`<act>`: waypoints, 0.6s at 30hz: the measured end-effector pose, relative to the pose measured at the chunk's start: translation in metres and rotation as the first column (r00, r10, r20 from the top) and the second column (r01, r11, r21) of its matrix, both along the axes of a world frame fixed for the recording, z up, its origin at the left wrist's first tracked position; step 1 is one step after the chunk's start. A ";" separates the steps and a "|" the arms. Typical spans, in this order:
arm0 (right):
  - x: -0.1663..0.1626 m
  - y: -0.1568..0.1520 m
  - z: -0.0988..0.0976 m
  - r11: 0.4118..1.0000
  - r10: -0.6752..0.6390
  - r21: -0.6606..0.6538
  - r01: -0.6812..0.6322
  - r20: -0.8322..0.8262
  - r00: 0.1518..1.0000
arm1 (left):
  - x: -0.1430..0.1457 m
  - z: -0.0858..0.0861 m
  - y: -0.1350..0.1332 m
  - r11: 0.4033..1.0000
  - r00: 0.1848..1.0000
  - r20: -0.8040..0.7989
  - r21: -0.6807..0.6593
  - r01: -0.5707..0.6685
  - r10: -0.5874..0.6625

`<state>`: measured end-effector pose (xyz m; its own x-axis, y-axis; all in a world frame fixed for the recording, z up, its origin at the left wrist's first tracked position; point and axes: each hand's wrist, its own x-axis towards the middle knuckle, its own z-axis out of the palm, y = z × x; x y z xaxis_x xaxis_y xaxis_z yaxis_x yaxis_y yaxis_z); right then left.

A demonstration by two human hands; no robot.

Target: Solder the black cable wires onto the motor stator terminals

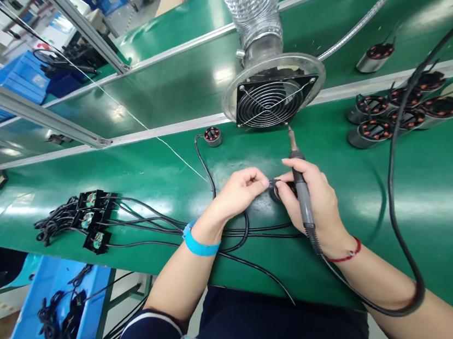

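Note:
My right hand (321, 203) is wrapped round a soldering iron (304, 193), its metal tip pointing up and away, short of the fan grille. Its thumb and fingertips also reach down to a dark round motor part (276, 193), mostly hidden behind the hand. My left hand (245, 185) is closed in a pinch on a thin black wire (273, 181) at that part's edge. A blue band circles the left wrist. Left of the hands, a small motor stator (213, 136) with orange windings stands on the green bench, a black cable (201, 158) running from it.
A round fume hood with a fan grille (273, 104) hangs from a foil duct (251, 2) just beyond my hands. Several wound stators (373, 132) stand at right. The iron's cord (391, 201) loops over my right forearm. Black boxes with circuit boards (92, 219) and cables lie left.

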<state>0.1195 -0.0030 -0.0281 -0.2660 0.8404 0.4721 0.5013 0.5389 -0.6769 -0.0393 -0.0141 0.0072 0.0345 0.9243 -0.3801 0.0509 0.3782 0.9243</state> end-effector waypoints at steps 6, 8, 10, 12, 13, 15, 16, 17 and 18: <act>0.002 0.003 -0.002 0.999 0.034 -0.015 -0.035 -0.086 0.996 | -0.001 -0.006 0.004 0.993 0.986 -0.139 0.085 -0.082 0.094; 0.007 0.004 -0.001 0.999 0.018 0.050 -0.014 -0.083 0.996 | -0.012 -0.006 0.013 0.979 0.963 -0.213 0.154 -0.134 0.165; 0.013 0.005 0.000 0.993 0.004 0.116 0.005 -0.076 0.997 | -0.030 -0.004 0.026 0.958 0.919 -0.313 0.229 -0.173 0.241; 0.018 0.006 0.001 0.989 -0.002 0.149 0.013 -0.073 0.997 | -0.054 -0.002 0.040 0.927 0.848 -0.405 0.295 -0.232 0.341; 0.019 0.007 0.001 0.987 -0.003 0.157 0.015 -0.077 0.997 | -0.066 0.000 0.047 0.909 0.810 -0.436 0.321 -0.267 0.392; 0.019 0.007 0.003 0.985 0.009 0.174 0.006 -0.084 0.996 | -0.088 0.004 0.057 0.868 0.748 -0.456 0.362 -0.339 0.483; 0.018 0.007 0.005 0.983 0.026 0.186 -0.010 -0.085 0.996 | -0.096 0.006 0.060 0.849 0.726 -0.453 0.378 -0.369 0.517; 0.017 0.007 0.006 0.979 0.046 0.200 -0.029 -0.083 0.995 | -0.103 0.009 0.061 0.829 0.707 -0.445 0.396 -0.395 0.549; 0.016 0.006 0.008 0.976 0.067 0.213 -0.049 -0.079 0.995 | -0.106 0.012 0.060 0.806 0.687 -0.435 0.419 -0.417 0.582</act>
<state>0.1356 0.0029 -0.0202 -0.2626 0.7042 0.6597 0.4105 0.7003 -0.5841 -0.1456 0.0461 0.0190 -0.5881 0.8058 0.0696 0.4266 0.2360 0.8731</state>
